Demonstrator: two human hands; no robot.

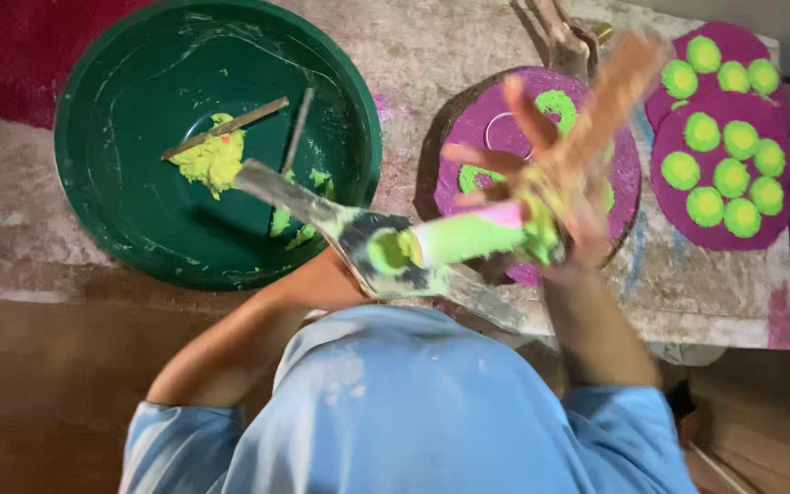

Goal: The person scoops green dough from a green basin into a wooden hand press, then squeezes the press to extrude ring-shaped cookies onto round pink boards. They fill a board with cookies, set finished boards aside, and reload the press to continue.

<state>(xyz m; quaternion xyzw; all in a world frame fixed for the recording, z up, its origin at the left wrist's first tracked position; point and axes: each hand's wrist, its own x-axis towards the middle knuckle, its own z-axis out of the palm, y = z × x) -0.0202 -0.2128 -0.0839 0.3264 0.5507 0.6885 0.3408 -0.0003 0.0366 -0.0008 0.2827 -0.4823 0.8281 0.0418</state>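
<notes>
My right hand (541, 183) is raised over the round purple disc (505, 137), fingers spread and blurred, smeared with lime-green paste. A short cylinder (468, 238), green with a pink end, lies against its palm; I cannot tell whether the fingers are clamped on it. My left hand is hidden behind a flat metal scraper (322, 210) caked in green, so I cannot tell how it grips. The scraper's blade points toward the green basin (121, 229), which holds a lump of green paste (212, 160) and a stick (226, 128). Two purple discs topped with green dots (724, 137) sit at the bench's far right.
</notes>
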